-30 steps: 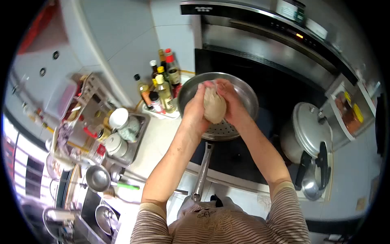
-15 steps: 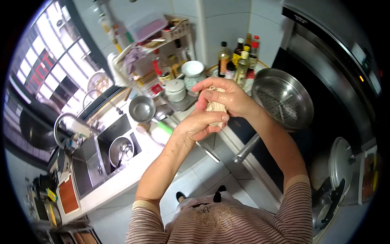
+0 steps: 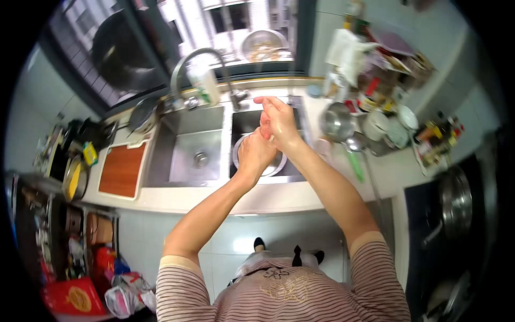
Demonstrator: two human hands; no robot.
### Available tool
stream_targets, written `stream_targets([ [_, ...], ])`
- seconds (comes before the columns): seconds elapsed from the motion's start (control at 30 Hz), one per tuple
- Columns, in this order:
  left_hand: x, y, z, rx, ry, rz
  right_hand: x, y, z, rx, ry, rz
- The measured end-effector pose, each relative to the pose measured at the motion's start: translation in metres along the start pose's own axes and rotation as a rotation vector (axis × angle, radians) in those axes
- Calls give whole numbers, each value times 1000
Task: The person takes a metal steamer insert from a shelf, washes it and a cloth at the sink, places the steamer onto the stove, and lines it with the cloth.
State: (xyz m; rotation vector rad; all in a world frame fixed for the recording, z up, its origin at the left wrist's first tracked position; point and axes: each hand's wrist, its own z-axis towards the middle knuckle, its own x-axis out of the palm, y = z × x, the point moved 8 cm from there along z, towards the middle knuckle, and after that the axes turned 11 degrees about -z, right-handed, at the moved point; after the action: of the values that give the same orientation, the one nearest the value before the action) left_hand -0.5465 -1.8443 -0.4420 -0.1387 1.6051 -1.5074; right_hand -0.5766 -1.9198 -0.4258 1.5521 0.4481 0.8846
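Note:
My left hand [image 3: 255, 154] and my right hand [image 3: 281, 124] are pressed together, fingers closed, above the right sink basin [image 3: 242, 119]. Both look wet. A pale, crinkled bundle [image 3: 272, 140] shows only as a small bit between the palms; the rest is hidden by my fingers. Below my hands, a metal bowl [image 3: 277, 167] sits in the basin, partly covered by them.
The left basin [image 3: 185, 155] lies beside a brown cutting board [image 3: 122, 170]. A curved faucet [image 3: 175, 80] rises behind. To the right are a steel bowl [image 3: 337, 121], a ladle [image 3: 356, 141] and crowded bottles [image 3: 433, 132]. The steamer pan [image 3: 456, 201] stands on the stove.
My view and both hands have swung left from beside the stove to above the sink. The pale bundle, plainly visible between my hands before, is now mostly hidden.

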Motion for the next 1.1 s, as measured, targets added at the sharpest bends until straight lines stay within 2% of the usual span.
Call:
stream_targets([
  [0.17,-113,118,34,1,-244,408,125,-109,79,99,-129,57],
  [0.3,-141,200,44,-102,-245,510,155,-195,116,84,-360,-260],
  [0.33,-140,211,47,-113,-239,525,155,-209,121,113,-344,-327],
  [0.43,-131,249,58,-58,-241,276,167,-216,119,297,-28,-172],
  [0.53,-127,264,53,-610,205,-441,149,-161,95,-276,186,-385],
  [0.6,-125,255,47,-686,311,-566,147,-125,52,-820,467,-1210],
  [0.7,-93,212,28,-735,592,-758,143,-124,24,-1374,592,-1472],
  [0.73,-83,198,21,-810,650,-792,142,-116,24,-1429,520,-1328],
  [0.77,-73,187,14,-914,753,-851,140,-120,30,-1364,524,-1357],
  [0.83,-73,185,23,-967,779,-758,135,-130,40,-1237,548,-1408],
  [0.87,-74,194,41,-705,710,-540,135,-123,47,-1188,503,-1321],
  [0.93,-76,205,65,-180,552,-113,135,-145,62,-779,625,-1394],
  [0.97,-81,202,67,-155,486,108,133,-158,68,-574,681,-1417],
  [1.03,-97,174,72,-92,341,542,129,-164,79,-339,707,-1224],
  [1.07,-98,170,71,-131,396,568,128,-165,83,-198,753,-1174],
  [1.1,-100,166,70,-43,359,514,127,-170,86,-56,792,-1121],
])
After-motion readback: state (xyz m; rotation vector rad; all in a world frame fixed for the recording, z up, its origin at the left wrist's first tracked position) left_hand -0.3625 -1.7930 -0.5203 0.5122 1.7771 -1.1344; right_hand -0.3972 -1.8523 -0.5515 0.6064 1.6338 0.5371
